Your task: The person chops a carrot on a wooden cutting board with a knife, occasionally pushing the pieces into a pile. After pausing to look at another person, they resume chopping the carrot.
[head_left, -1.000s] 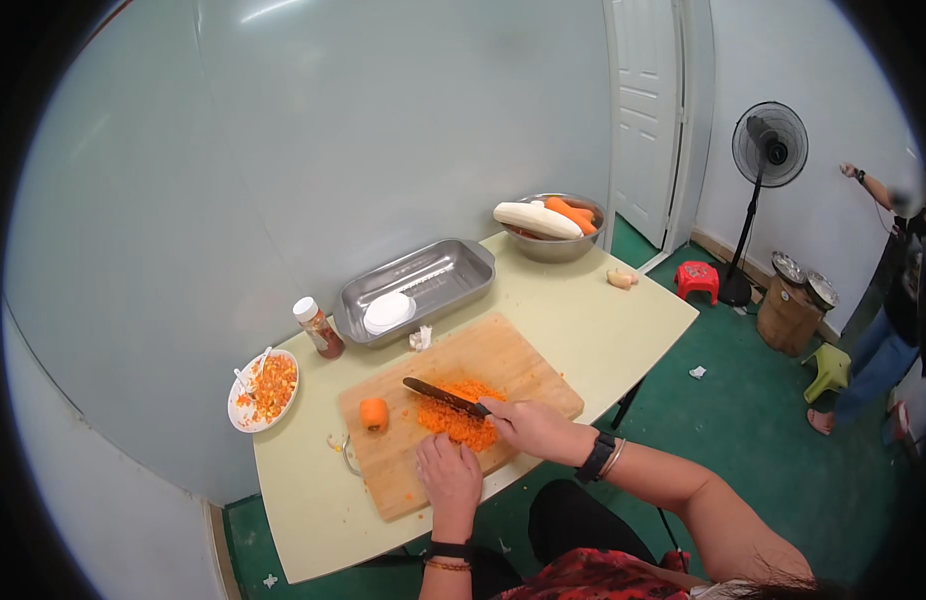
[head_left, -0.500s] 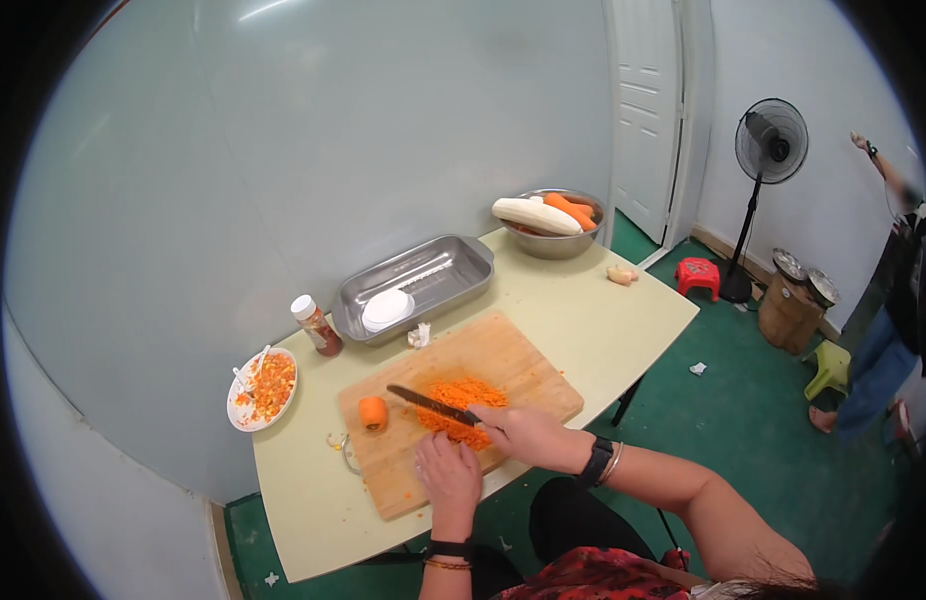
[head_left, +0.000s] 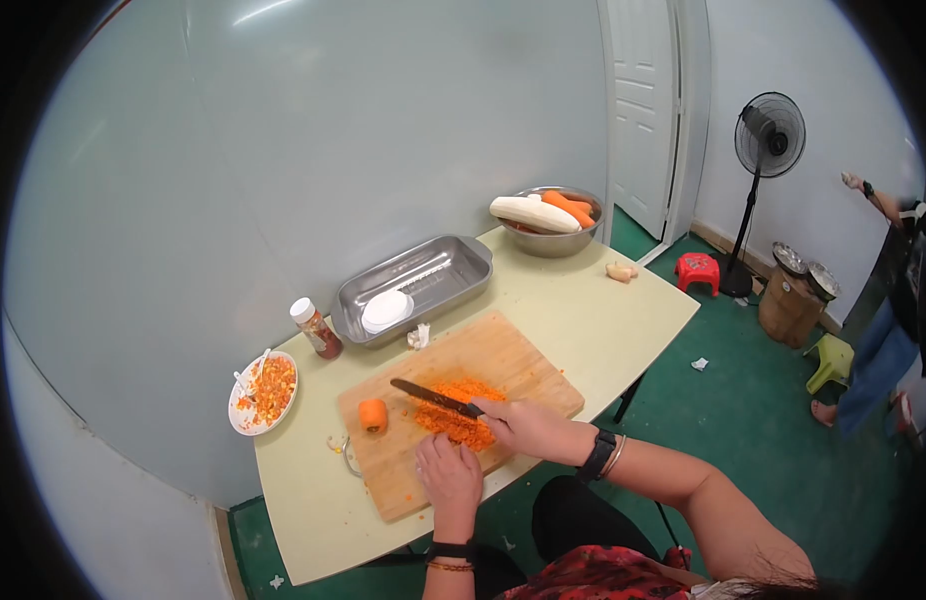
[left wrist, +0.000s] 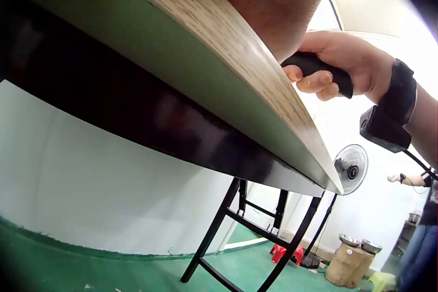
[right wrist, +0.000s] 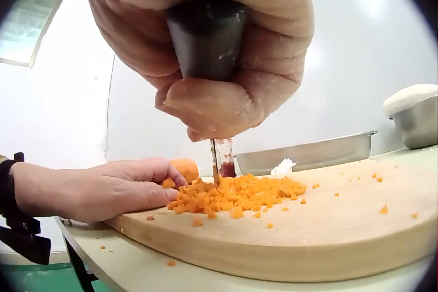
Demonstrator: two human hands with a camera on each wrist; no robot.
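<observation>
In the head view my right hand (head_left: 535,430) grips a knife (head_left: 435,396) by its black handle. The dark blade lies over a heap of finely diced carrot (head_left: 463,428) on a wooden cutting board (head_left: 518,350). From the right wrist, the black handle (right wrist: 207,39) shows inside curled fingers, and the blade stands edge down in the diced carrot (right wrist: 239,195). My left hand (head_left: 450,475) rests on the board's near side, its relaxed fingers (right wrist: 154,169) at the edge of the heap. A short carrot piece (head_left: 374,414) stands on the board to the left.
Behind the board are a metal tray (head_left: 453,288) with a white round item, and a spice bottle (head_left: 318,330). A plate of diced food (head_left: 265,395) sits left. A metal bowl (head_left: 553,243) holds carrots and a pale peeled vegetable. Ginger (head_left: 621,271) lies right. Another person (head_left: 888,320) stands far right.
The knife shifted left over the carrot heap, then slightly away from me. My left hand stays in place. The far person's arm rose, then lowered.
</observation>
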